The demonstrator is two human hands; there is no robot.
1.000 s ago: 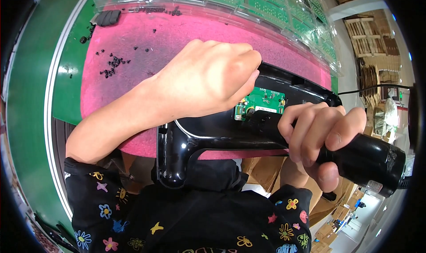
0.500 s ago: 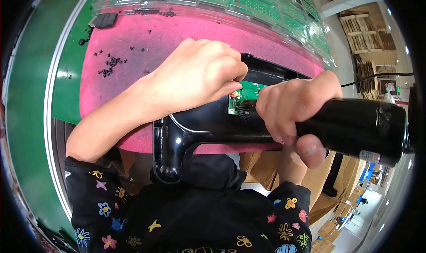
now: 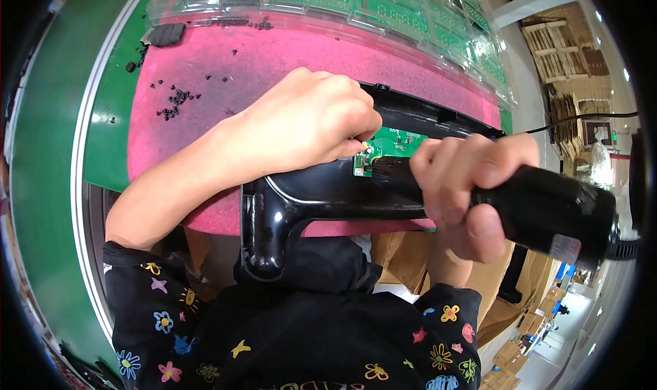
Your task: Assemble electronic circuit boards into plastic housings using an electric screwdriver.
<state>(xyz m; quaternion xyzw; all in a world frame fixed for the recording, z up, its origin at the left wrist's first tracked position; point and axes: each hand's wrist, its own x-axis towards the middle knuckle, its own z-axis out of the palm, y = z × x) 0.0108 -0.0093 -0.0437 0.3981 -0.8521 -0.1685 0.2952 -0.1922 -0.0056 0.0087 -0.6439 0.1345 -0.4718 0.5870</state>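
My right hand (image 3: 472, 188) is wrapped round a black electric screwdriver (image 3: 544, 209), held sideways with its ribbed nose pointing left. That nose is over the near-left part of a green circuit board (image 3: 404, 142), and its tip is hard to make out. The board lies inside a glossy black plastic housing (image 3: 321, 191) with a curved arm at its near left. Over the board's left edge, my left hand (image 3: 311, 120) has its fingers pinched together beside small parts. Whatever those fingertips hold, if anything, is hidden.
Under the housing is a pink mat (image 3: 205, 61) on a green table. Loose black screws (image 3: 176, 102) lie on its left side, near a dark grey cloth-like piece (image 3: 166, 35). Clear trays of green boards (image 3: 328, 3) line the far edge. A cardboard box (image 3: 404, 256) is below.
My right hand and the screwdriver have shifted slightly right, and the tool's back end has dipped. My left hand stays pinched near the board, slightly lower in the picture.
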